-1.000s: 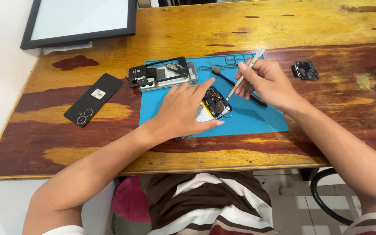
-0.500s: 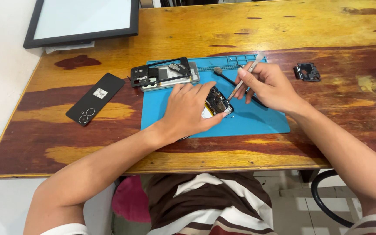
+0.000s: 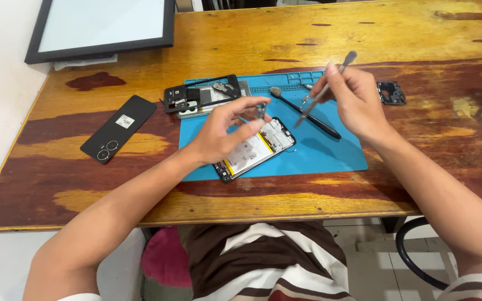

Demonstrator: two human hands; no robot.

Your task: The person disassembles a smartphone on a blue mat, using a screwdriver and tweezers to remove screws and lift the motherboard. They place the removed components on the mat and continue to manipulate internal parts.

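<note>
My left hand (image 3: 227,131) hovers over the opened phone (image 3: 255,149), thumb and forefinger pinched on a small metal part (image 3: 261,110) that is lifted just above the phone's upper end. The phone lies tilted on the blue mat (image 3: 336,153), near the mat's middle, its top pointing toward 1 o'clock. My right hand (image 3: 352,103) is raised at about 2 o'clock from the phone, fingers closed around a thin metal tool (image 3: 324,89) whose tip slants down toward 7 o'clock. Just below that hand a black brush (image 3: 305,113) rests on the mat. At 11 o'clock from the phone sits a black phone frame (image 3: 202,93) at the mat's corner. The back cover (image 3: 119,128) lies on the wooden table (image 3: 241,39) at 9 o'clock, well apart. A small black part (image 3: 391,92) sits on the table at 3 o'clock from my right hand.
</note>
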